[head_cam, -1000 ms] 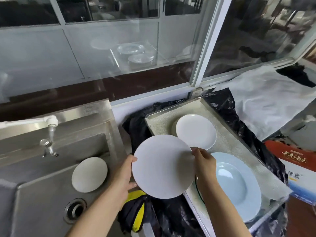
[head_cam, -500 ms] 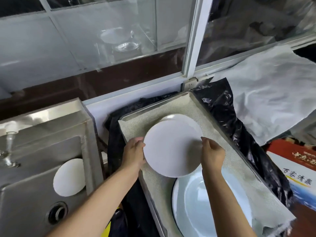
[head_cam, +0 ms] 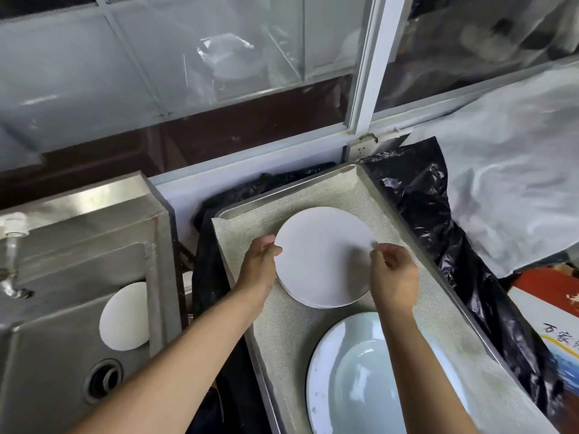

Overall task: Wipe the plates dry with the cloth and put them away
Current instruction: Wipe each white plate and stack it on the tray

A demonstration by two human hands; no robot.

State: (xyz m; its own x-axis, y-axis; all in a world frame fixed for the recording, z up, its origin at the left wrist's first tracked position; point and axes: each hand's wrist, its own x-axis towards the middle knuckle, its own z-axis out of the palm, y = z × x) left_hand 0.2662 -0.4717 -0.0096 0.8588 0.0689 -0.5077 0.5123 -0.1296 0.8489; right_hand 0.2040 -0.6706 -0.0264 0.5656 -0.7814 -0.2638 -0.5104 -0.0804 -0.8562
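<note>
A white plate (head_cam: 319, 255) lies upside down on another white plate (head_cam: 313, 303), of which only a thin rim shows, on the far half of a metal tray (head_cam: 369, 180) lined with a beige mesh mat (head_cam: 282, 333). My left hand (head_cam: 261, 266) grips the top plate's left rim. My right hand (head_cam: 393, 270) hovers just over its right rim with loosely curled fingers, casting a shadow on the plate. A large pale blue plate (head_cam: 360, 380) sits at the tray's near end. One more white plate (head_cam: 125, 317) leans in the sink. No wiping cloth is in view.
The steel sink (head_cam: 78, 308) with a drain (head_cam: 103, 380) and a tap (head_cam: 11, 239) is on the left. Black plastic (head_cam: 438, 233) lies under and around the tray. A white sheet (head_cam: 517, 170) and a printed box (head_cam: 551, 324) lie to the right. Windows are behind.
Both hands carried the white plate from above the gap beside the sink to the tray and set it face down on the plate there. My right hand has come off the rim.
</note>
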